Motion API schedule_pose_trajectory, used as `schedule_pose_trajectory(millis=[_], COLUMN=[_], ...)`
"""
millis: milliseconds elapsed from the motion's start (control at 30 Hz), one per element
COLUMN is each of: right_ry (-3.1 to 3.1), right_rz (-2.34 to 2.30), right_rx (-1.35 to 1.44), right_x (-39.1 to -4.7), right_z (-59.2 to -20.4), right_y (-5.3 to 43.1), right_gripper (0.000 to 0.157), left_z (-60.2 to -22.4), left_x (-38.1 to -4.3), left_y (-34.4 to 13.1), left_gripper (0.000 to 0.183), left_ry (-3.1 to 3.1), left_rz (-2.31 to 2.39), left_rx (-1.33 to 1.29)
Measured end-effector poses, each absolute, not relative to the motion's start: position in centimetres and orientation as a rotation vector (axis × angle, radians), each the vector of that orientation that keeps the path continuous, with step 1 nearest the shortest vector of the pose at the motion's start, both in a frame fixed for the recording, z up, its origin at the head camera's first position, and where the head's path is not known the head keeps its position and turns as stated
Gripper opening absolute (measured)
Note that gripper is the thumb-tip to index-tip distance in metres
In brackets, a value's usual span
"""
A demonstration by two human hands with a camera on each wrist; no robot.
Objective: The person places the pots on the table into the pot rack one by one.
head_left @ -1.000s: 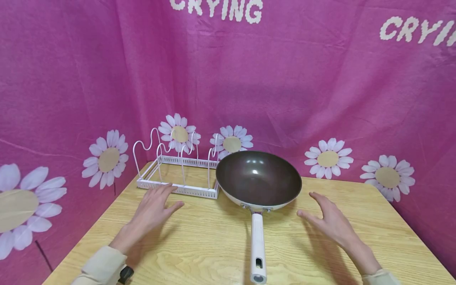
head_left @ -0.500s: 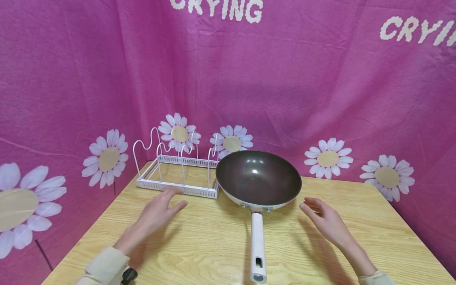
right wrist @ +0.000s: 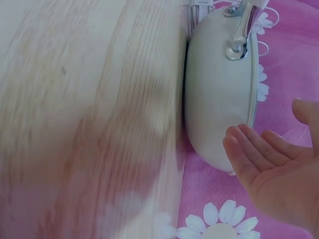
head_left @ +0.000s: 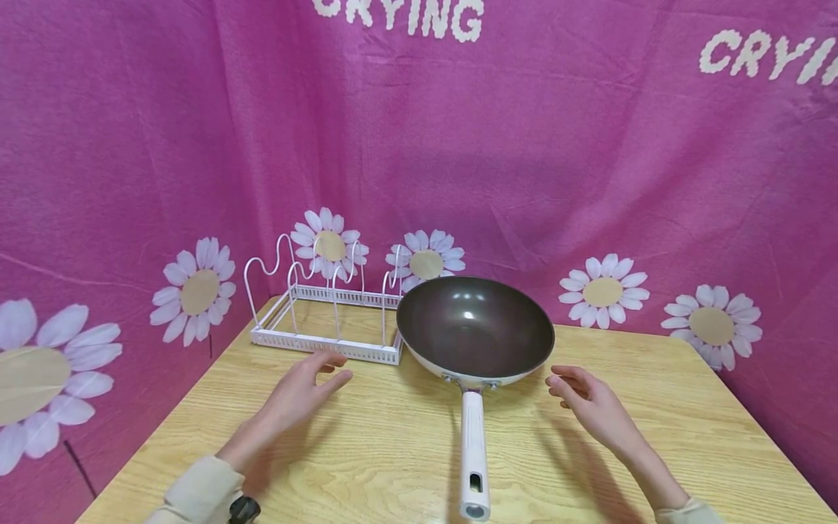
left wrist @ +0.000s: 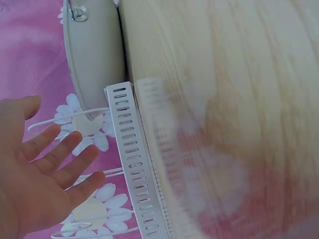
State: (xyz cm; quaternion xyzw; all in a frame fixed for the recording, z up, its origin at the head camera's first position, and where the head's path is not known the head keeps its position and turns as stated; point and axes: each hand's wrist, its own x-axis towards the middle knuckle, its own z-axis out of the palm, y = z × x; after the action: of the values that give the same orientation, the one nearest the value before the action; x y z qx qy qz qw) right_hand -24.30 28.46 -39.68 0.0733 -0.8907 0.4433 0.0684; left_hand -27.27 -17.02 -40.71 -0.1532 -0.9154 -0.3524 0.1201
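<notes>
A wok with a dark inside and a cream outside stands on the table, its long white handle pointing at me. Left of it sits a white wire pan rack with wavy upright dividers. My left hand hovers in front of the rack, fingers relaxed and holding nothing; the left wrist view shows its spread fingers beside the slotted rail. To the right of the wok my right hand is held loosely, thumb and fingers apart. In the right wrist view its fingertips overlap the wok's outer wall.
The wooden table reaches back to a pink cloth printed with daisies and white letters, which hangs behind and on both sides. A dark wristband shows at the left sleeve.
My left hand has drifted right and slightly back toward me, away from the rack. The right hand's fingers have curled in a little and lowered. Wok and rack have stayed put.
</notes>
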Motion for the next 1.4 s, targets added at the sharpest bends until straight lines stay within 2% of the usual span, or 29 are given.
schedule_pose_trajectory(millis=[333,733,1067,1400], right_ry=[-2.650,-2.598,-2.602,-2.558], right_rz=[1.440,1.672,1.677,1.692], right_rx=[0.235,0.172,0.099,0.170], right_x=[-24.2,-24.0,-23.8,-23.4], right_z=[-39.7,-39.9,-40.3,-40.4], right_y=[27.7,26.9,25.6,24.4], right_gripper=[0.048,0.051,0.049,0.045], left_z=[-40.7,-40.7,-40.9,-41.1], left_x=[-26.9,-26.5,-26.1,-25.2], left_y=[-16.1,-15.1,-14.3,-12.9], left_gripper=[0.028,0.028,0.022,0.025], left_ry=[-2.652,-2.590,-2.565,-2.567], left_rz=[-1.249,-1.408,-1.494,-1.560], left_rx=[-0.454,-0.393,-0.452,-0.573])
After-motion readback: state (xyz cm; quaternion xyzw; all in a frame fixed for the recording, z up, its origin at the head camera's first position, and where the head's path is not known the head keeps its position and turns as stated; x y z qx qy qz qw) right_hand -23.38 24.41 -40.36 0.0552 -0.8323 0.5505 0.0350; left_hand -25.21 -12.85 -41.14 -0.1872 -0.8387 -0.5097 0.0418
